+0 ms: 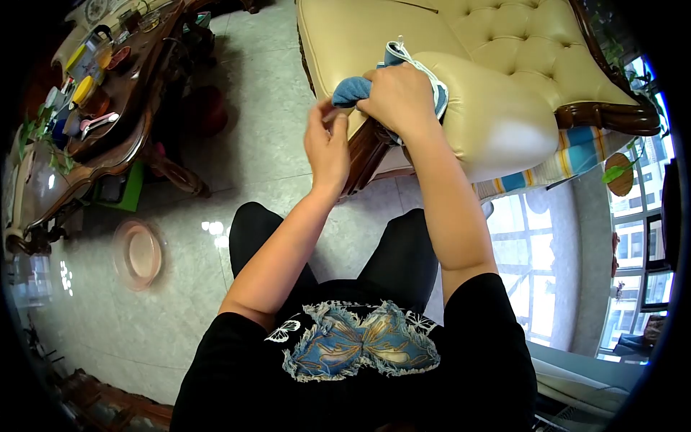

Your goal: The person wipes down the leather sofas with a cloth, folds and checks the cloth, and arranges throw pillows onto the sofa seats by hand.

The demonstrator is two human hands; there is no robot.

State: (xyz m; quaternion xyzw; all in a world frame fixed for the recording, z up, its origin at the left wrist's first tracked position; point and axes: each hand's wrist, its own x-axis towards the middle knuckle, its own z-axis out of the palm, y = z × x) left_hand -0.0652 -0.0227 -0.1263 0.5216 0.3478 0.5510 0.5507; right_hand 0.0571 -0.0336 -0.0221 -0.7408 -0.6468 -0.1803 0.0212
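Observation:
A blue, denim-like cloth piece (351, 91) with white edging is bunched up over the front end of a cream sofa's armrest. My right hand (400, 99) is closed around its middle, and its rounded blue end sticks out to the left. A white-edged fold stands up past my knuckles, and more white trim hangs on the right side. The rest of the piece is hidden under the hand. Just left of the blue end is my left hand (327, 144), fingers loosely curved and apart, fingertips right by the cloth.
The cream leather sofa (497, 108) has a carved wooden frame. A dark wooden table (122, 137) at the left bears jars and cups. On the tiled floor sits a round pinkish basin (140, 253). A striped cloth (554, 162) lies behind the armrest, near the windows.

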